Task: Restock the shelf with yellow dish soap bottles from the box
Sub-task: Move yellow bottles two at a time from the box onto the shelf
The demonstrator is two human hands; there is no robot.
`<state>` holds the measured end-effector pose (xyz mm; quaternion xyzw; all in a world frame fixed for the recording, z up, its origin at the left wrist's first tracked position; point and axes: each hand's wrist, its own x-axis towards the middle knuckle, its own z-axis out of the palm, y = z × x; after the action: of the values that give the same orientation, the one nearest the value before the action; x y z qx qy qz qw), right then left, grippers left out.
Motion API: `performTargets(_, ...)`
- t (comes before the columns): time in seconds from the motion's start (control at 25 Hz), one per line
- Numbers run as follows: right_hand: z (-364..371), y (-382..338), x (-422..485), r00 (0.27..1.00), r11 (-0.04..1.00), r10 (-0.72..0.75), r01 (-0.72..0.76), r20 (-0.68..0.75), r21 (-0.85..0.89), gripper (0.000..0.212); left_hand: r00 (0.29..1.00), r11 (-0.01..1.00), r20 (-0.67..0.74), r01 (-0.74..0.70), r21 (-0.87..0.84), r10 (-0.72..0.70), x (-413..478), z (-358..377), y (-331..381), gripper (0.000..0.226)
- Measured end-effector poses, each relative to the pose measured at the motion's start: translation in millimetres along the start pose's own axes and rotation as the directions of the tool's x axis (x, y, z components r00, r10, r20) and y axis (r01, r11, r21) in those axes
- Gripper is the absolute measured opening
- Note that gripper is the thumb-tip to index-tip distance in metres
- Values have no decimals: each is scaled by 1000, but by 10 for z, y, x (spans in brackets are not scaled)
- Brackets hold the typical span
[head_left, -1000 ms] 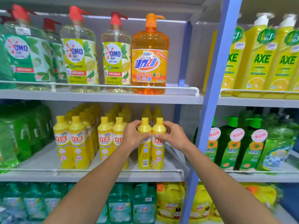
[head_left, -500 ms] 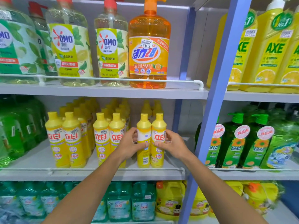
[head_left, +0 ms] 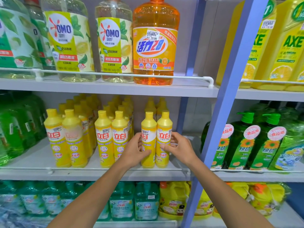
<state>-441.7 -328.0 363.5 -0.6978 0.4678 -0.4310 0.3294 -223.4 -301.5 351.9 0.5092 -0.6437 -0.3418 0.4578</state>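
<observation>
"Risk?"
"Toppling. Well left of the blue post (head_left: 230,96), the neighbouring pair (head_left: 111,137) stood close by the left hand (head_left: 134,150); a clumsy withdrawal could have knocked them."
"And the fingers (head_left: 139,135)?"
"Half curled. The left hand gripped the left yellow bottle (head_left: 148,125), the right hand (head_left: 179,148) the right yellow bottle (head_left: 164,127), both standing on the shelf (head_left: 115,176) just left of that post."
</observation>
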Motion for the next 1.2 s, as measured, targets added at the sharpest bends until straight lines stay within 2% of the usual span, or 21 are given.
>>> performTargets(0.04,2,26,-17,1000,1000,-4,4,-13,2,57,1000,1000,-8,6,18,-6,-10,1,-2,61)
performTargets(0.24,24,50,-29,999,1000,-13,14,-46,23,58,975,977,-224,47,209,1,67,180,3,58)
performTargets(0.48,56,72,58,998,998,-2,6,-65,62,55,944,963,-327,115,243,-30,286,250,-4,66)
performTargets(0.68,101,112,198,998,996,19,-13,-63,87,56,953,983,-296,107,151,-58,253,261,-90,66)
performTargets(1.2,135,180,426,991,999,40,-37,-127,28,50,933,985,-348,134,110,-88,512,330,-172,62)
